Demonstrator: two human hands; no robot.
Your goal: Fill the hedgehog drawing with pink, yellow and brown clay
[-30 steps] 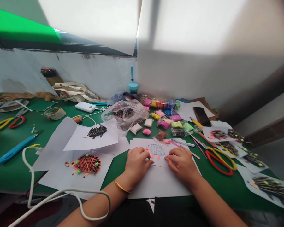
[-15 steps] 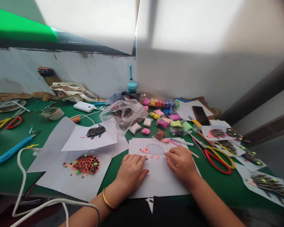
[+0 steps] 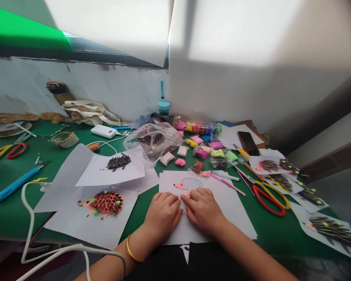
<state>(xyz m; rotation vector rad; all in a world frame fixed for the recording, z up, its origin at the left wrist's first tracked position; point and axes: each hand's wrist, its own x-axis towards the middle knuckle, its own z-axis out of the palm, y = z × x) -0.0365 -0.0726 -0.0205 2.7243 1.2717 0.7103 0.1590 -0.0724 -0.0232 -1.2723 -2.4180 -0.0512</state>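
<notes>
A white sheet of paper [image 3: 222,230] lies before me with a hedgehog [image 3: 193,183] on it, pink-faced, its pale body outlined in blue and dotted. My left hand [image 3: 162,212] rests on the sheet below the hedgehog's head, fingers bent, thumb apart from them. Close beside it is my right hand [image 3: 206,210], index finger stretched towards the left fingertips, the other fingers curled. It covers the hedgehog's lower side and feet. Whatever may lie between its finger and thumb is too small or hidden.
Finished seed hedgehogs [image 3: 108,205] lie on sheets at left. Behind are a plastic bag of seeds [image 3: 156,140] and several clay packets [image 3: 218,153]. Red-and-yellow scissors [image 3: 269,199] lie right, a blue utility knife [image 3: 16,185] far left. A white cable [image 3: 29,218] loops near my left forearm.
My right hand has moved left and nearer to me, from the hedgehog's rear to beside my left hand. It now hides the feet and small dark bits. My left hand has hardly moved.
</notes>
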